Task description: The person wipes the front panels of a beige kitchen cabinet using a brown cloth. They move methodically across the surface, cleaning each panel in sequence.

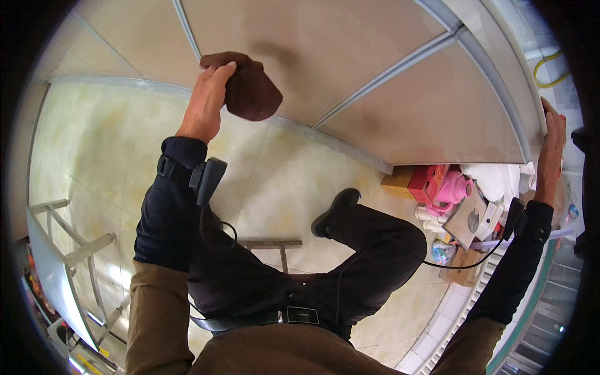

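My left hand (210, 97) is closed on a dark brown cloth (253, 90), the thumb lying over its upper edge. The cloth hangs in front of a glossy beige panel (400, 103) with silver metal strips; whether it presses on the panel, I cannot tell. Far to the right, my right hand (550, 153) is at the panel's outer edge, its fingers bent round it. A small orange-red patch shows beside those fingers; what it is, I cannot make out.
Under the panel's right end sit a pink plastic jug (453, 190), a red and yellow box (415, 181), white bags and a cardboard box (462, 267). A metal-framed table (59, 275) stands at the left. A stool's metal frame (272, 244) shows between my legs; a white radiator-like grille (465, 312) is at right.
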A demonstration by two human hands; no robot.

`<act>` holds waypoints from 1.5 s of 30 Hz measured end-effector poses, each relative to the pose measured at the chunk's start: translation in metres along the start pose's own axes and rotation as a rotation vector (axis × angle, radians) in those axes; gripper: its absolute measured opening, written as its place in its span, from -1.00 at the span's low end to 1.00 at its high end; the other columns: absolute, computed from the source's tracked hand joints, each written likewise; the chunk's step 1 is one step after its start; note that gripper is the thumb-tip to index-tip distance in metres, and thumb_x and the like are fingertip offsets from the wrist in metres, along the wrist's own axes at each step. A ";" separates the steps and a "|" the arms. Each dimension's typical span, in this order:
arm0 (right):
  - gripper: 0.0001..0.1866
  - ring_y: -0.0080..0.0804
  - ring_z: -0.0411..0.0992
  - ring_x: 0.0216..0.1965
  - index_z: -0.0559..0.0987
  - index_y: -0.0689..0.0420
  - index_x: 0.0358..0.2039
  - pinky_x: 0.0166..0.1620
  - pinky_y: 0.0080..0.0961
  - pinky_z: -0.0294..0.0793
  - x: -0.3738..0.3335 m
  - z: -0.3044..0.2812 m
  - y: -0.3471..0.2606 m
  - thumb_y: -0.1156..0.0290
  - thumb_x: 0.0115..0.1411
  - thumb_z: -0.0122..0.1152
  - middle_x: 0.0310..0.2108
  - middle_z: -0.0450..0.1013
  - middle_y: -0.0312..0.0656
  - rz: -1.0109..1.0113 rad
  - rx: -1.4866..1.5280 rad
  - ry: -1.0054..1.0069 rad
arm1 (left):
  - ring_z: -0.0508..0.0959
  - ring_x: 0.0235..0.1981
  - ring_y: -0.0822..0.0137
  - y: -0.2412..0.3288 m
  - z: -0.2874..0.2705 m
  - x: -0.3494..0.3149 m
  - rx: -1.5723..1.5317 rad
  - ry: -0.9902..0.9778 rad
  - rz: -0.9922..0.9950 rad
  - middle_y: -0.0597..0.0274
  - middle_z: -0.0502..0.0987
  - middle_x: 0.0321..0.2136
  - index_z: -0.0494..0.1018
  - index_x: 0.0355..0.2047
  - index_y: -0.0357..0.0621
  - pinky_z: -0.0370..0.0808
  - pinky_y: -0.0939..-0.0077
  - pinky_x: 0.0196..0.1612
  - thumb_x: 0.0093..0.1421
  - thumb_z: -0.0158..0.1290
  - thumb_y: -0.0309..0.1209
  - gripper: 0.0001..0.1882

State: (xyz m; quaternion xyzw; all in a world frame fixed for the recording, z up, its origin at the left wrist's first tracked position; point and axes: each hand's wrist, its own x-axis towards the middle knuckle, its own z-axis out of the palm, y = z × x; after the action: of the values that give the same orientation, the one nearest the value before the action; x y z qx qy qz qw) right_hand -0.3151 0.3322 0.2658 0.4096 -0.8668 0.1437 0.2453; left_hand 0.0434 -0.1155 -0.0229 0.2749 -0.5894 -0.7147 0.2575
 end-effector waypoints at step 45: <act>-0.57 -0.04 0.47 0.09 0.52 0.23 0.09 0.16 -0.24 0.44 -0.060 0.124 -0.329 0.47 0.20 0.31 0.08 0.46 0.05 -0.390 0.252 0.029 | 0.51 -0.02 0.37 0.017 -0.068 -0.059 -0.130 -0.116 -0.107 0.21 0.55 -0.04 0.47 0.09 -0.23 0.43 0.33 0.06 0.45 -0.09 -0.16 -0.58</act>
State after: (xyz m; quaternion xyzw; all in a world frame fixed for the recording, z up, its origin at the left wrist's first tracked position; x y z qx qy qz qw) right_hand -0.0640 0.1100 0.1454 0.5948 -0.7428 0.2065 0.2277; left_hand 0.1333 -0.1253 -0.0113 0.2468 -0.5401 -0.7790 0.2016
